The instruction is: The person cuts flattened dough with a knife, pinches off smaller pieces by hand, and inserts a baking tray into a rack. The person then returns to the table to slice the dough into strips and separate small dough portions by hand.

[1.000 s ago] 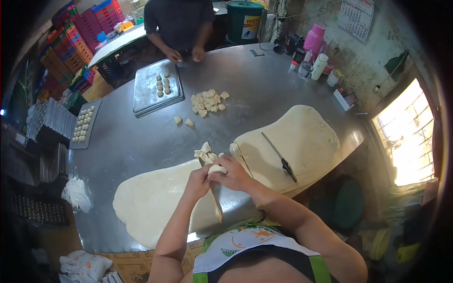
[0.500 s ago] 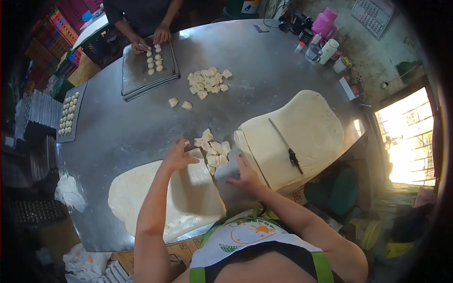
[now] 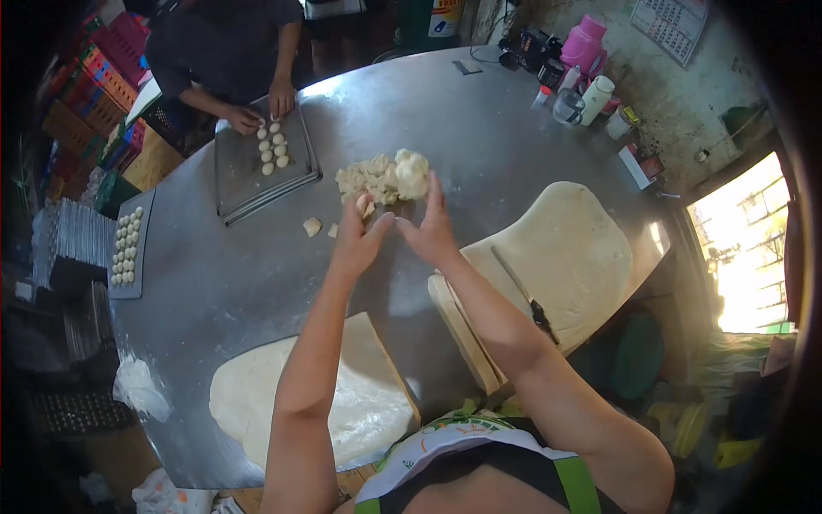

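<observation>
Both hands reach forward to a pile of cut dough pieces (image 3: 364, 178) in the middle of the table. My left hand (image 3: 355, 244) is open at the pile's near side, fingertips against a few pieces. My right hand (image 3: 432, 231) is open with its thumb spread, its fingers beside a paler clump of dough (image 3: 412, 175). Nearer my body lies one dough slab (image 3: 368, 385) on the left. On the right is a larger slab (image 3: 574, 231) with a cut strip (image 3: 462, 334) along its near-left edge. A long knife (image 3: 519, 281) with a black handle rests on it.
Across the table another person's hands (image 3: 281, 96) set dough balls on a stacked baking tray (image 3: 231, 184). A second tray of balls (image 3: 137, 287) sits at the left edge, near a plastic bag (image 3: 139, 387). Flasks and jars (image 3: 597, 98) stand at the far right.
Both hands have moved forward from between the slabs to the far pile. The small heap of dough pieces between the slabs has moved with them and now joins that pile.
</observation>
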`<state>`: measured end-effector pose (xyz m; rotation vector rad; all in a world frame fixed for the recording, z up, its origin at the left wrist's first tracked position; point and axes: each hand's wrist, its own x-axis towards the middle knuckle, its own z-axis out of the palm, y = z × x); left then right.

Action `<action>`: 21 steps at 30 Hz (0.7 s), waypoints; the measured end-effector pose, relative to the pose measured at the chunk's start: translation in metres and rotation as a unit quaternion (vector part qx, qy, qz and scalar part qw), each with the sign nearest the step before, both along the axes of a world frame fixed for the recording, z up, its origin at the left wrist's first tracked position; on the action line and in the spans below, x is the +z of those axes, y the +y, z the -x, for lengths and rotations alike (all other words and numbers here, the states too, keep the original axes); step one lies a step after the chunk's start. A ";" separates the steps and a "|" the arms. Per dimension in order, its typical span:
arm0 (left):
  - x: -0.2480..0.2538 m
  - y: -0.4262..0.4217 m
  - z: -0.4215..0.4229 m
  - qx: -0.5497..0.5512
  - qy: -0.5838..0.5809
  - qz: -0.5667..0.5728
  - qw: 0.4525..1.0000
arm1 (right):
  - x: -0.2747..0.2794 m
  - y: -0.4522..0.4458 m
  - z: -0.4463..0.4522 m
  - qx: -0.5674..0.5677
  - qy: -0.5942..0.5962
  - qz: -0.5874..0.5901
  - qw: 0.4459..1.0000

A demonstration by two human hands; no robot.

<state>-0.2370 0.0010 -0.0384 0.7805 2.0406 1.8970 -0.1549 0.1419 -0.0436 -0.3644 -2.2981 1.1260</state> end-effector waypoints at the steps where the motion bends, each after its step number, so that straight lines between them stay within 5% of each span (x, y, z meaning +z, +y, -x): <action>1: 0.012 0.000 -0.011 -0.001 -0.184 -0.043 0.982 | 0.007 0.007 0.004 0.002 0.046 -0.041 0.998; 2: 0.022 -0.004 -0.036 -0.002 -0.363 -0.083 0.928 | 0.005 0.007 -0.004 0.084 0.021 -0.006 0.996; 4: 0.018 -0.015 -0.098 -0.177 -0.554 -0.305 0.754 | -0.021 -0.007 -0.042 0.232 -0.070 0.090 0.966; 5: -0.002 -0.021 -0.133 -0.133 -0.552 -0.230 0.791 | -0.038 -0.011 -0.060 0.295 -0.131 0.150 0.935; 6: -0.026 -0.048 -0.157 -0.186 -0.396 0.048 0.898 | -0.035 -0.009 -0.069 0.299 -0.123 0.150 0.934; 8: -0.015 -0.080 -0.224 -0.263 -0.531 -0.147 0.792 | -0.027 0.002 -0.088 0.240 -0.304 -0.075 0.919; 12: -0.004 -0.095 -0.286 -0.142 -0.551 -0.112 0.815 | -0.046 0.036 -0.083 0.221 -0.324 -0.252 0.885; 16: -0.021 -0.076 -0.320 0.000 -0.416 0.067 0.907 | -0.088 0.027 -0.097 0.239 -0.229 -0.286 0.899; 18: -0.046 -0.056 -0.333 0.048 -0.321 0.167 0.931 | -0.101 0.021 -0.129 0.409 -0.137 -0.285 0.856; 20: -0.096 -0.034 -0.342 0.072 -0.268 0.215 0.936 | -0.034 0.023 -0.183 0.553 -0.052 -0.113 0.824; 21: -0.135 -0.029 -0.350 0.072 -0.152 0.198 0.966 | 0.019 0.029 -0.210 0.560 -0.042 -0.035 0.827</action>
